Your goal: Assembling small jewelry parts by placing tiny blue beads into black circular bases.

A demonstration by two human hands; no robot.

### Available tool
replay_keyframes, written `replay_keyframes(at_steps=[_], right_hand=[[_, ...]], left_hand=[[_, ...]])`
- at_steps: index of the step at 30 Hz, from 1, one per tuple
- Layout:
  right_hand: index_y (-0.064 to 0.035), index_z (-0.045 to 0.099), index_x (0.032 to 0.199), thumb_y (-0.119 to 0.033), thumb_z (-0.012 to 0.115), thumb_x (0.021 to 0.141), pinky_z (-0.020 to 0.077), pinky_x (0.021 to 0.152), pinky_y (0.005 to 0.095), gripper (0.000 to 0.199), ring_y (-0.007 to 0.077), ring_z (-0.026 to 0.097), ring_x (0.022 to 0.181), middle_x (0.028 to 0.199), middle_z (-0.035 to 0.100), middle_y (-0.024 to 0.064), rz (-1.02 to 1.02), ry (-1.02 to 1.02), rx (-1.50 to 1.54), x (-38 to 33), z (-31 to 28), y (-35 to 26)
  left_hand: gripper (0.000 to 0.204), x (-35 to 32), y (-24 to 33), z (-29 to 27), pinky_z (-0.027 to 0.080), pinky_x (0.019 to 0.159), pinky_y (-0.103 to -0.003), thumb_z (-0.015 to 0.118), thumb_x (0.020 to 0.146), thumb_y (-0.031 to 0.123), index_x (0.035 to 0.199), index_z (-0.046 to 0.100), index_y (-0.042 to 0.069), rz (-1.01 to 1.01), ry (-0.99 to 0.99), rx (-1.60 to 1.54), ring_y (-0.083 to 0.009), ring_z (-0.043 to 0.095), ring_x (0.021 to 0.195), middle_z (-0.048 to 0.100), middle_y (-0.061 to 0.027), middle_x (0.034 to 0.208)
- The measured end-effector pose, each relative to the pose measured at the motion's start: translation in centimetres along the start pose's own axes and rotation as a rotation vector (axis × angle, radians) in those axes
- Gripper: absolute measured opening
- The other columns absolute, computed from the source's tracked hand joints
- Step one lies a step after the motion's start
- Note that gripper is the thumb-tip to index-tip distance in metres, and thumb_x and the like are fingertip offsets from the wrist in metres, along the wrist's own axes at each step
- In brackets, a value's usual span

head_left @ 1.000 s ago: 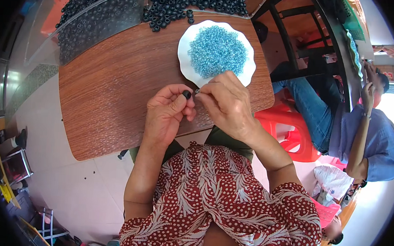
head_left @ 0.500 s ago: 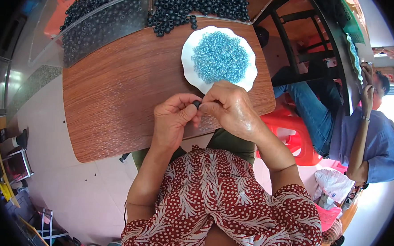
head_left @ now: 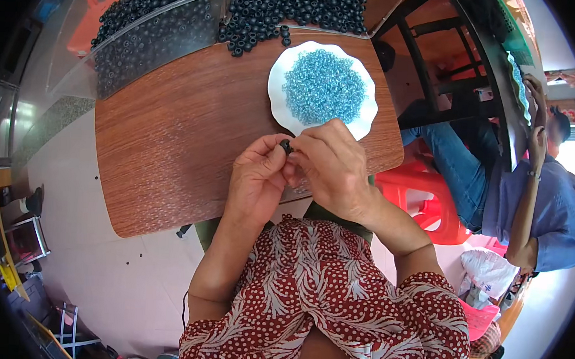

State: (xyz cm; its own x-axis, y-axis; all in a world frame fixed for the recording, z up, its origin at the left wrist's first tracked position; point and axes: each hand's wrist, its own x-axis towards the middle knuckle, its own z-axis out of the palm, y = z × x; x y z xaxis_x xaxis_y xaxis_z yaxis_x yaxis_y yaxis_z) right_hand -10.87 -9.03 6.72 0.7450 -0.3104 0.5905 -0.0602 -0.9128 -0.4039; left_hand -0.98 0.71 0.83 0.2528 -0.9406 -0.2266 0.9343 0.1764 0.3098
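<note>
Between the thumb and forefinger of my left hand is a small black bead, its hole partly showing. My right hand meets it from the right, fingers pinched together at the bead. Whatever that pinch holds is hidden or too small to name. Just beyond my hands stands a white scalloped plate on the table, heaped with tiny light-blue clear beads.
Many black beads lie at the table's far side, more in a clear plastic bin at far left. The brown wooden table reaches leftward. On the right, a person in blue sits by a black table and a red stool.
My hands have shifted slightly. The black bead has turned in my left fingers and moved a little up. My right hand has rotated, its fingers now closer around the bead.
</note>
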Motion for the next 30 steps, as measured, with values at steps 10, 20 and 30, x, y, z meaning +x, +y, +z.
replay_keyframes(at_steps=[10, 20, 30], right_hand=[[0.0009, 0.059, 0.084, 0.007, 0.068, 0.060, 0.0417, 0.054, 0.0322, 0.026, 0.0244, 0.053, 0.063, 0.072, 0.057, 0.0093, -0.013, 0.021, 0.008, 0.0, -0.4, 0.1], [-0.0017, 0.057, 0.076, 0.003, 0.071, 0.061, 0.0408, 0.054, 0.0313, 0.021, 0.0234, 0.052, 0.062, 0.070, 0.056, 0.0087, 0.141, -0.066, 0.157, 0.3, -0.9, 0.1], [-0.0004, 0.059, 0.077, 0.002, 0.069, 0.071, 0.0375, 0.057, 0.0215, 0.012, 0.0062, 0.047, 0.064, 0.068, 0.051, 0.0003, 0.750, -0.227, 0.703, 1.2, -2.1, 0.3]], left_hand=[[0.018, 0.0, -0.1, 0.4, 0.044, 0.063, -0.026, 0.058, 0.086, 0.009, 0.100, 0.058, -0.002, 0.039, 0.009, 0.075, -0.0128, 0.052, 0.070, 0.060, -0.0062, 0.085], [0.020, -0.5, 0.2, 0.0, 0.044, 0.061, -0.028, 0.059, 0.085, 0.007, 0.100, 0.058, -0.005, 0.056, -0.029, 0.196, -0.0144, 0.054, 0.067, 0.061, -0.0083, 0.083], [0.020, -0.4, 1.0, 0.9, 0.047, 0.059, -0.028, 0.060, 0.084, 0.006, 0.100, 0.059, -0.005, -0.056, -0.031, 0.178, -0.0147, 0.057, 0.066, 0.061, -0.0104, 0.082]])
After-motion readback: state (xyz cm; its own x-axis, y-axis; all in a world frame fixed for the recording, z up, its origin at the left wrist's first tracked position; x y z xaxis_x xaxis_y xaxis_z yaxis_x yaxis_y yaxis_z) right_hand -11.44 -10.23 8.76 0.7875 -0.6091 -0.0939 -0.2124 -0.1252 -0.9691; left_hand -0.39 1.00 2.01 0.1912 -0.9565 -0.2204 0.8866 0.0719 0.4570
